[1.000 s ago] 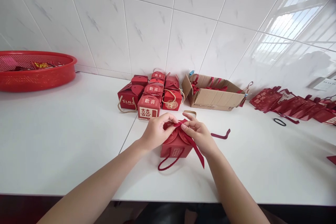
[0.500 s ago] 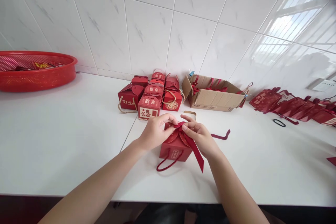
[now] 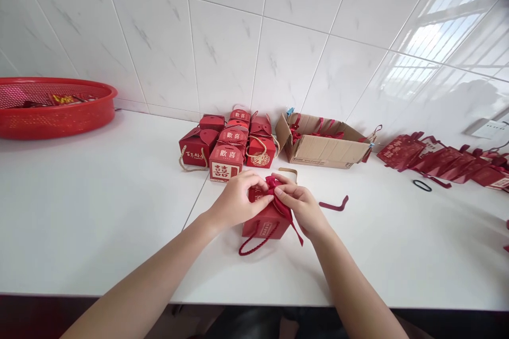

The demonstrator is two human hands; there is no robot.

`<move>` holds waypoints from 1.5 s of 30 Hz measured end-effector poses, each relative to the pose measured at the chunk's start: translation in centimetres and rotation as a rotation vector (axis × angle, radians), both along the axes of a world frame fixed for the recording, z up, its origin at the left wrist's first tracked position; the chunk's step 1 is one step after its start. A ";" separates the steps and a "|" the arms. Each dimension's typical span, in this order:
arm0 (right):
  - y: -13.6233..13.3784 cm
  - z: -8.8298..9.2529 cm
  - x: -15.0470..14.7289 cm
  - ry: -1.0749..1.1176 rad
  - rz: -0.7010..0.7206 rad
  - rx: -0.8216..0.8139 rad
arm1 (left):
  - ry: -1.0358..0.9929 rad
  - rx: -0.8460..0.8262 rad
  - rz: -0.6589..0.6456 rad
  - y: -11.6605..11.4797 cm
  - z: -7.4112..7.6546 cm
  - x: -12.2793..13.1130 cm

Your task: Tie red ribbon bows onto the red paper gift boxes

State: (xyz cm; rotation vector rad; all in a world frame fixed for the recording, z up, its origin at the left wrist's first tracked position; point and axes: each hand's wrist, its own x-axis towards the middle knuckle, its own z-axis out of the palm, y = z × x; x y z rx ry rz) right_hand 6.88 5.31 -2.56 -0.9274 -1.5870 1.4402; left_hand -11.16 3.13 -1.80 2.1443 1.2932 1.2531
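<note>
A red gift box point(image 3: 265, 229) with a twisted red cord handle stands upright on the white table in front of me. Across its top runs a dark red ribbon point(image 3: 283, 208), gathered at the middle, with one tail hanging down the right side. My left hand point(image 3: 237, 197) pinches the ribbon between thumb and fingers from the left. From the right, my right hand point(image 3: 299, 202) grips it near the knot, thumb against the index finger. The fingers partly cover the knot and the lid.
Several finished red boxes point(image 3: 226, 161) stand by the tiled wall. Right of them is an open cardboard box point(image 3: 328, 149) holding red ribbons. A red plastic basket point(image 3: 59, 122) is far left. Red paper bags point(image 3: 441, 161), a black ring point(image 3: 422, 185) and a ribbon strip point(image 3: 334, 205) lie to the right.
The ribbon's hanging tail has been drawn up and looks shorter and narrower. A loop now stands up at the knot. Both hands have stayed at the box top.
</note>
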 end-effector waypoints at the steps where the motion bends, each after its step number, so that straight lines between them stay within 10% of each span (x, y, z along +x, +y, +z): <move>1: 0.0 0.1 0.1 0.001 0.004 0.001 | -0.012 -0.002 0.005 0.1 -0.1 0.0; 24: -0.3 3.2 3.8 -0.524 0.102 0.317 | -0.125 -0.214 -0.123 -0.6 0.6 0.3; 45: 0.4 2.4 1.5 -0.290 0.036 0.319 | 0.008 -0.197 -0.257 -0.3 2.7 0.0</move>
